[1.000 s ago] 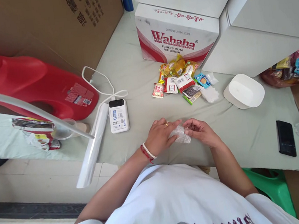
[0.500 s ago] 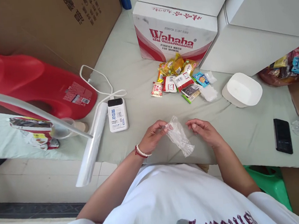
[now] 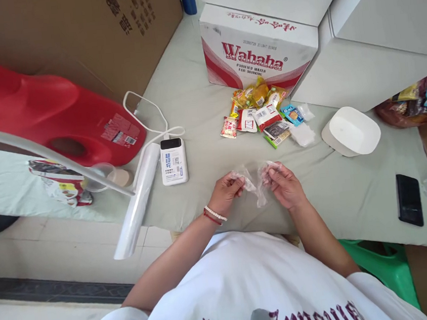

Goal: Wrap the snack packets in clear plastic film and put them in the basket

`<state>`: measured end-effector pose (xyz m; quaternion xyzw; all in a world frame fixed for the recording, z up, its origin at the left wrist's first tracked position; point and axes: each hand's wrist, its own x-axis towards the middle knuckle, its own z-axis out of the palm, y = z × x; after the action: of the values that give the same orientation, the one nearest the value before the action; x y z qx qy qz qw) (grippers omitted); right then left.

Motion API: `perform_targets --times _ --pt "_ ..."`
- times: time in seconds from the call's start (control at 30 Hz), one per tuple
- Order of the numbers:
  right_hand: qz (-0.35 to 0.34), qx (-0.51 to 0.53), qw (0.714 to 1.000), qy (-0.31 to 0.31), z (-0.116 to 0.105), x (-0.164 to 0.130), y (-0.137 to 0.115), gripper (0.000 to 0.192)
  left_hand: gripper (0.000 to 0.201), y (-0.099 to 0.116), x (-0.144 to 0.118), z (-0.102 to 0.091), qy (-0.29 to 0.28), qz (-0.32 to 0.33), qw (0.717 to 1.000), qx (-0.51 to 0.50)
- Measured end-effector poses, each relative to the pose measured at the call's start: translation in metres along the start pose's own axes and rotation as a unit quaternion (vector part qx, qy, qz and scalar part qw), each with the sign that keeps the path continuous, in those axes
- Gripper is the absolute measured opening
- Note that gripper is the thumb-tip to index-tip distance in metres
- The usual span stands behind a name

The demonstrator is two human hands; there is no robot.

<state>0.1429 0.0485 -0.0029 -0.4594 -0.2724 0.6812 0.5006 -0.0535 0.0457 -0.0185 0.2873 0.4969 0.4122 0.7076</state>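
Note:
A crumpled clear plastic bag (image 3: 260, 194) stretches between my two hands above the table's near edge. My left hand (image 3: 226, 193), with a white bead bracelet on the wrist, pinches one end of it. At the other end, my right hand (image 3: 285, 185) grips the plastic between thumb and fingers. Just beyond the hands lies a pile of small snack packets (image 3: 268, 117) in yellow, red, white and blue wrappers. A small white packet (image 3: 303, 134) rests at the pile's right side.
To the right stand a white plastic container (image 3: 349, 140) and a black phone (image 3: 409, 200). On the left are a white power bank (image 3: 174, 169) with its cable, a roll of plastic film (image 3: 137, 209) and a red jug (image 3: 79, 118). A Wahaba-style water carton (image 3: 259, 48) backs the pile.
My right hand has closed on the free part of the plastic bag, which is now bunched and drawn between both hands. The camera view has shifted slightly.

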Motion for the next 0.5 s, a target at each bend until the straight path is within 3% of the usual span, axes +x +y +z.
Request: perform_targets --times 0.13,0.27,0.37,0.43,0.5 --pt "-0.033 0.104 0.99 0.086 -0.024 -0.002 -0.007 0.026 0.043 0.008 -0.006 -0.016 0.114 0.01 0.992 -0.051" --pt "-0.064 0.137 0.979 0.14 -0.04 -0.006 -0.011 0.028 0.042 0.001 -0.018 -0.031 0.116 0.008 0.993 0.005" --pt "-0.105 0.072 0.984 0.126 -0.042 -0.011 -0.015 0.021 0.044 -0.006 -0.03 -0.029 0.206 0.077 0.972 0.078" --pt "-0.168 -0.019 0.981 0.097 -0.038 -0.017 -0.021 0.013 0.044 -0.005 -0.038 -0.021 0.251 0.146 0.949 0.122" --pt "-0.24 -0.148 0.959 0.032 -0.031 -0.024 -0.03 0.011 0.034 0.003 -0.043 -0.009 0.184 0.178 0.955 0.151"
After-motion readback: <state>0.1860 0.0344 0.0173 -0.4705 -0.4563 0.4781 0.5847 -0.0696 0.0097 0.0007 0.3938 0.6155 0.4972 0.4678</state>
